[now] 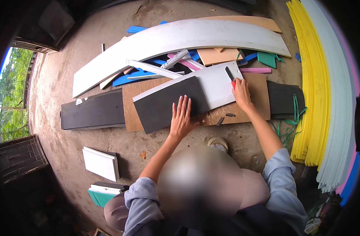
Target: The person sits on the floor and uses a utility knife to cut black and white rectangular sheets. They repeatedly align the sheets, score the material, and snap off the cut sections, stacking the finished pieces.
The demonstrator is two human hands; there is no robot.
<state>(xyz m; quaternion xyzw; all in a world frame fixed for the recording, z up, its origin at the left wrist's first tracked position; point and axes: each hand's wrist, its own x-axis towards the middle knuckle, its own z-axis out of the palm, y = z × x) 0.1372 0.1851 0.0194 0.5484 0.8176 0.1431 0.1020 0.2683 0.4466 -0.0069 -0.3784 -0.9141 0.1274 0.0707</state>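
My left hand (pixel 182 116) lies flat with fingers stretched on a black foam sheet (pixel 160 104). That sheet rests at a slant over a longer white foam sheet (pixel 221 87), whose right part shows beyond it. My right hand (pixel 241 93) is closed round the red handle of a knife (pixel 229 74); its dark blade points up and away over the white sheet's right end. Both sheets lie on a brown wooden board (pixel 256 88). Small black offcuts (pixel 220 121) are scattered on the board just below the white sheet.
Under the board runs a long black slab (pixel 93 110). Beyond it, a long white sheet (pixel 180 37) covers coloured foam scraps (pixel 219 56). Tall yellow sheets (pixel 312 78) stand at the right, near green strips (pixel 292 122). Stacked white pieces (pixel 99 163) sit at lower left.
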